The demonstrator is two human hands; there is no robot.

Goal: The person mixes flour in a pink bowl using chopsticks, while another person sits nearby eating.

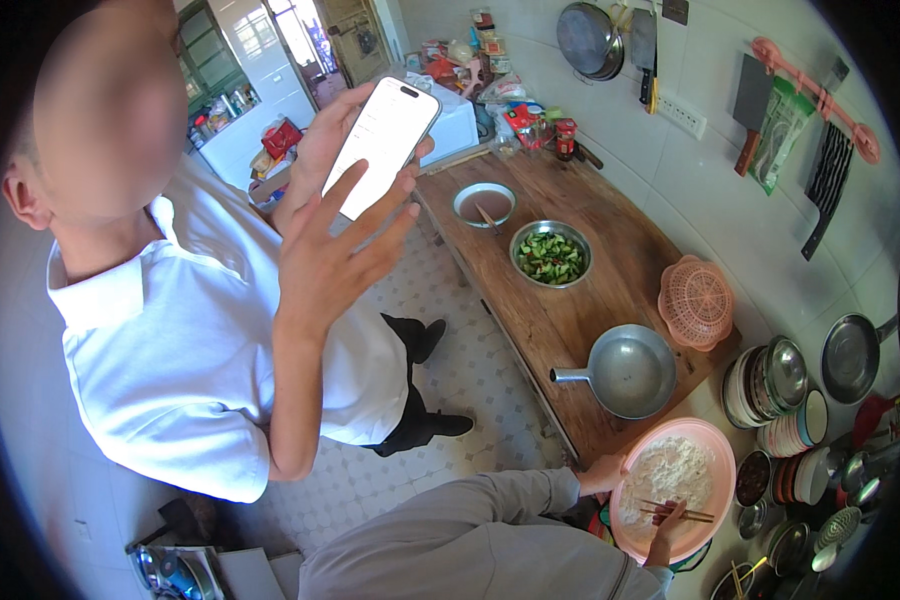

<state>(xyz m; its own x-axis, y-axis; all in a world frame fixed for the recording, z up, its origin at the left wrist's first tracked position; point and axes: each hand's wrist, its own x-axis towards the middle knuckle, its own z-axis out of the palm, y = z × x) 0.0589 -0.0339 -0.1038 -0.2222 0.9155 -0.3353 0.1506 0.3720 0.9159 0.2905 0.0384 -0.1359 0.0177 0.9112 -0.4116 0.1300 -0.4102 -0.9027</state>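
A pink plastic basin stands before me at the lower right. White flour, partly in clumps, lies inside it. At the basin's rim nearest the table, my left hand grips the edge, its fingers partly hidden. My right hand reaches over the opposite side and holds wooden chopsticks, their tips in the flour. Grey sleeves cover both of my arms.
A person in a white shirt stands at left, holding a smartphone. The wooden table bears a saucepan, a bowl of chopped green vegetables, a bowl of brownish liquid and a pink strainer basket. Stacked bowls crowd the right.
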